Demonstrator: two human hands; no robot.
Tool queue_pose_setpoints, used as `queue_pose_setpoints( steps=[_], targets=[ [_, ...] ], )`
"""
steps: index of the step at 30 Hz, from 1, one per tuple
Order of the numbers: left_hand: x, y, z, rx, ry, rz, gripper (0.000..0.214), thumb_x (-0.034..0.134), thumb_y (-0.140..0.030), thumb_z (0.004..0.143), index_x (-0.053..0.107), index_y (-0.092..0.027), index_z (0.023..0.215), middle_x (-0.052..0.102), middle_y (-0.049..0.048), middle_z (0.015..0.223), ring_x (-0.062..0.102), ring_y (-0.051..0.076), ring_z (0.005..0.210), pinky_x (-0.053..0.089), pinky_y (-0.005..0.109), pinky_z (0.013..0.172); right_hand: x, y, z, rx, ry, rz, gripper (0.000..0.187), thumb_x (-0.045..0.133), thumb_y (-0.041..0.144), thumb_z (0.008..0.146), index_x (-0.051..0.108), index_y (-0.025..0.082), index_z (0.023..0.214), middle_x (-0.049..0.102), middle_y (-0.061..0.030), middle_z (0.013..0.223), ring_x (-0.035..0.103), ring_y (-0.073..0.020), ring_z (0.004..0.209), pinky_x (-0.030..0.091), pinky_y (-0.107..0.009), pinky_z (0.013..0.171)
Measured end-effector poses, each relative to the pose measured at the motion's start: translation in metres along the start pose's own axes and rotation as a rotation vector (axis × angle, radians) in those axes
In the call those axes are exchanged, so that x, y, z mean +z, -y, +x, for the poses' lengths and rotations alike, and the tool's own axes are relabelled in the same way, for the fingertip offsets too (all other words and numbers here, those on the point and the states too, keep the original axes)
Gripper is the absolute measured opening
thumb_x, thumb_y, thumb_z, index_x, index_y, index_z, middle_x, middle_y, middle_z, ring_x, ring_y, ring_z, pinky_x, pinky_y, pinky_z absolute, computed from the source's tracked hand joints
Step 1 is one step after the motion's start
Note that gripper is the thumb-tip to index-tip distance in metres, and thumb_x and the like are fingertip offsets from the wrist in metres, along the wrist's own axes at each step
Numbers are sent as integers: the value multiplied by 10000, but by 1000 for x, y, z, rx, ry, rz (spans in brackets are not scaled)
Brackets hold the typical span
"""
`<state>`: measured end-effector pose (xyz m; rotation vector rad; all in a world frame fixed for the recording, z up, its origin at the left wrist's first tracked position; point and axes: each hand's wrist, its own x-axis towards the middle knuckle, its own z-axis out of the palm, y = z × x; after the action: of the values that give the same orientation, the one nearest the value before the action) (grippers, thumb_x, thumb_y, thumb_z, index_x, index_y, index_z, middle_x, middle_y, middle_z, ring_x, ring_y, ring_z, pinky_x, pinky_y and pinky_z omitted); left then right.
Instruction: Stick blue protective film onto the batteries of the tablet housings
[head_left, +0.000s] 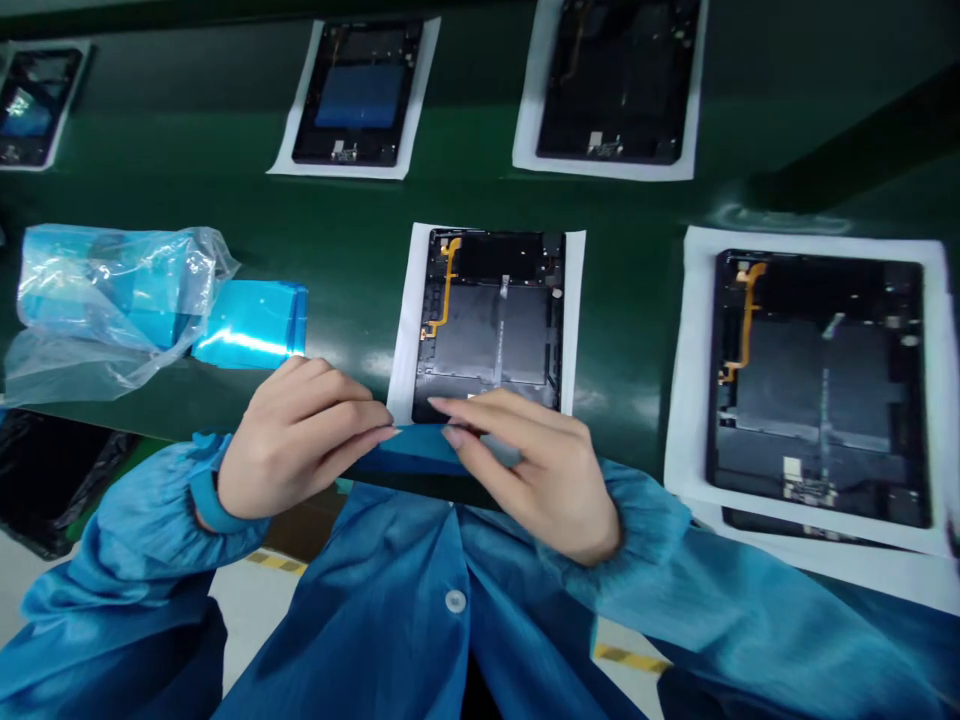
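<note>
The left hand and the right hand meet at the near edge of the green tabletop. Between them they hold a blue film. The grip of the left hand is pressed together, with its fingertips pinching the left end of the film. The grip of the right hand is closed on the right end, with its fingers lying long and flat over the top. Both arms wear blue sleeves.

The film sits just in front of an open tablet, at its near end. This tablet is dark inside with an orange strip along its left side. It lies on a white sheet.

To the left there is a clear plastic bag with blue things inside. A stack of blue films lies just beside the bag. To the right, a second open tablet lies on its own white sheet. Three more tablets lie far back on the tabletop, each on white paper.
</note>
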<state>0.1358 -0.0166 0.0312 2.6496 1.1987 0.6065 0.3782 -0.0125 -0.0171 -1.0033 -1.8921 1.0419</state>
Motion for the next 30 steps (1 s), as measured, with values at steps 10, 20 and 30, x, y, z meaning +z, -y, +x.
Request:
queue_pose_setpoints(
  steps=[10, 20, 30],
  targets=[
    [48, 62, 28, -103, 119, -118, 222, 606, -364, 996, 688, -178, 1084, 716, 48, 943, 639, 176, 871, 445, 304, 764, -51, -62, 26, 516, -262, 111, 163, 827, 321, 786, 733, 188, 795, 692, 16, 622, 616, -105, 501, 531, -226, 497],
    [87, 87, 20, 187, 249, -329, 343, 687, -553, 875, 726, -212, 903, 721, 10, 863, 550, 159, 791, 328, 308, 734, -55, -95, 29, 608, -345, 157, 263, 872, 381, 735, 746, 158, 795, 646, 13, 570, 549, -77, 456, 483, -197, 439],
    [87, 87, 14, 186, 232, -320, 343, 663, -554, 899, 722, -216, 900, 712, -9, 846, 529, 153, 775, 323, 315, 727, -53, -87, 27, 587, -291, -95, 116, 842, 314, 776, 782, 220, 805, 640, 40, 560, 561, -71, 462, 472, -189, 452]
  ],
)
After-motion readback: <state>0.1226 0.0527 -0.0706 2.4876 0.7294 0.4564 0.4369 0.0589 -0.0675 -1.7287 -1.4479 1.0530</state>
